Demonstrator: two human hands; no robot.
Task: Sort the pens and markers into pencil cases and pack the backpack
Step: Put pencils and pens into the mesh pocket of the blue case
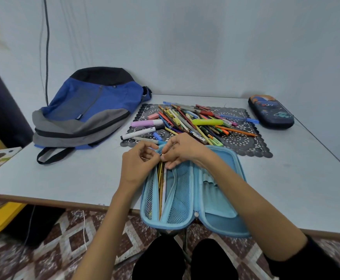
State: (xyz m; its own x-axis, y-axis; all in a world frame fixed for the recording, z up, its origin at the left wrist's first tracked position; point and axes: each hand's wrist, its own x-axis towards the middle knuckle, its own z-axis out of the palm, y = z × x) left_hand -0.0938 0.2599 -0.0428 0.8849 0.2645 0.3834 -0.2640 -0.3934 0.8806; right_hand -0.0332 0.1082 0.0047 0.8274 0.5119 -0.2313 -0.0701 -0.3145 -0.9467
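Open flat at the near table (64, 178) edge: blue pencil case (215, 205). In its left half, pencils (161, 188), long axis near–far, parallel to the case. The left hand (136, 164) and right hand (183, 152) pinch their far ends with curled fingertips. Far left lies the backpack (88, 110).

Both bare forearms reach forward from the lower edge of the view and converge until the hands meet fingertip to fingertip. The left hand (138, 161) shows its back, fingers curled inward; whether they grip anything cannot be told. The right hand (182, 150), wrist angled leftward, pinches the top ends of pencils (160, 182) between thumb and fingertips.
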